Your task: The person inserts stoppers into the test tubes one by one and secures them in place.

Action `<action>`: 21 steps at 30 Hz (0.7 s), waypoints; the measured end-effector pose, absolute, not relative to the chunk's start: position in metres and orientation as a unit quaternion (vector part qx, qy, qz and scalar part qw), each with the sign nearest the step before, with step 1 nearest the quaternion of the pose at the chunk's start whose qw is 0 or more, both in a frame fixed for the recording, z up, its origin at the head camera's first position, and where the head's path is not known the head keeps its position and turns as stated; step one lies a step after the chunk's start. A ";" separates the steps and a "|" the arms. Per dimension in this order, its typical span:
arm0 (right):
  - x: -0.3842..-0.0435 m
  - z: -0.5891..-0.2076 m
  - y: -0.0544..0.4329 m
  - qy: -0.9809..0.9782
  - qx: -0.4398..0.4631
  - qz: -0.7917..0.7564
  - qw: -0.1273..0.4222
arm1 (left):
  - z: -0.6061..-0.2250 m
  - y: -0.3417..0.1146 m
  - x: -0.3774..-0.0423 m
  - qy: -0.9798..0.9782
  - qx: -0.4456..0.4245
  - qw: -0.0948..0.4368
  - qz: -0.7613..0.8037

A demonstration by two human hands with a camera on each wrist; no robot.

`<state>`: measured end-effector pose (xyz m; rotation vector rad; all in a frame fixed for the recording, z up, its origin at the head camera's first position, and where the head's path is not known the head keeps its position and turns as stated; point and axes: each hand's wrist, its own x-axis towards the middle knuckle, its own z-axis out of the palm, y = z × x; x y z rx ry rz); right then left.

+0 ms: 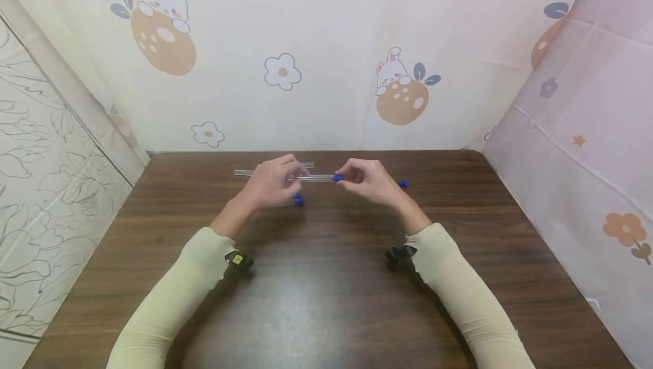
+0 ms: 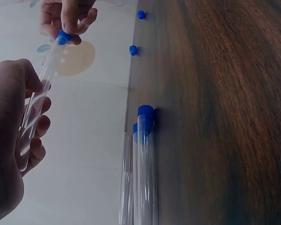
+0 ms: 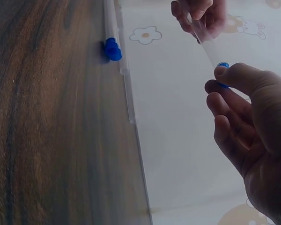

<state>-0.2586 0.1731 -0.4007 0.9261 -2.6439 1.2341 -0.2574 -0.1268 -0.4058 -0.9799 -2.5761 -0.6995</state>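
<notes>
A clear test tube (image 1: 317, 178) is held sideways above the far part of the table. My left hand (image 1: 275, 181) grips its body between thumb and fingers, the rounded end lying by the palm in the left wrist view. At the tube's mouth, my right hand (image 1: 371, 181) pinches a blue stopper (image 2: 63, 37) between thumb and index finger. The stopper sits right at the tube's opening. Below my left hand lie test tubes with blue stoppers (image 2: 145, 112), partly hidden by that hand in the head view.
Uncapped clear tubes (image 3: 129, 96) lie beside the stoppered ones near the table's back edge. Loose blue stoppers (image 2: 133, 50) rest on the brown wooden table (image 1: 316, 278), to the right of my right hand. A printed curtain (image 1: 326, 102) hangs behind the table.
</notes>
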 end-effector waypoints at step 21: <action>-0.257 -0.409 0.167 -0.830 0.336 0.441 0.051 | -0.407 -0.126 -0.257 -0.885 -0.350 0.172 -0.254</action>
